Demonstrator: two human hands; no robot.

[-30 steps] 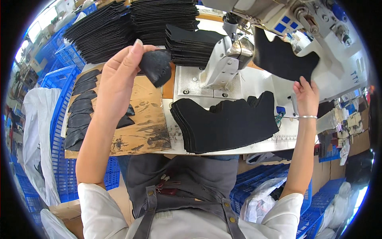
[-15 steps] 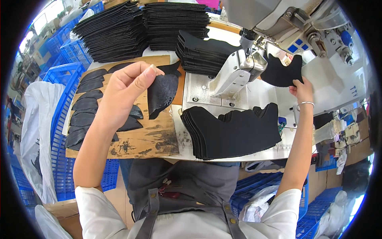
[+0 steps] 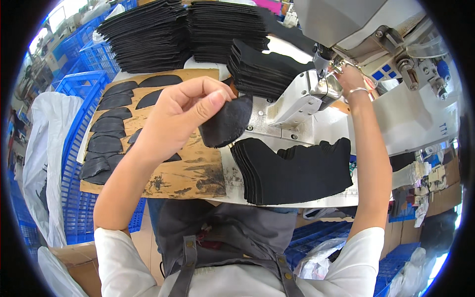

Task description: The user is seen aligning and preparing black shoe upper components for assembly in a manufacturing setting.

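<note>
My left hand (image 3: 180, 116) is raised over the work table and pinches a small rounded black fabric piece (image 3: 227, 123) between thumb and fingers. My right hand (image 3: 350, 78), with a bracelet on its wrist, reaches up to the head of the grey sewing machine (image 3: 302, 96). Its fingers are hidden behind the machine, so what they hold cannot be told. A stack of larger black cut pieces (image 3: 297, 171) lies on the white machine table (image 3: 237, 185) between my arms.
A brown cardboard sheet (image 3: 193, 175) at the left carries several small black pieces (image 3: 106, 143). Tall stacks of black pieces (image 3: 148, 34) stand at the back, another (image 3: 257, 69) beside the machine. Blue crates (image 3: 79, 84) and a white plastic bag (image 3: 44, 148) are at the left.
My right hand has moved from the far right, where it held a large black piece, up to the machine head. My left hand has carried the small piece slightly right.
</note>
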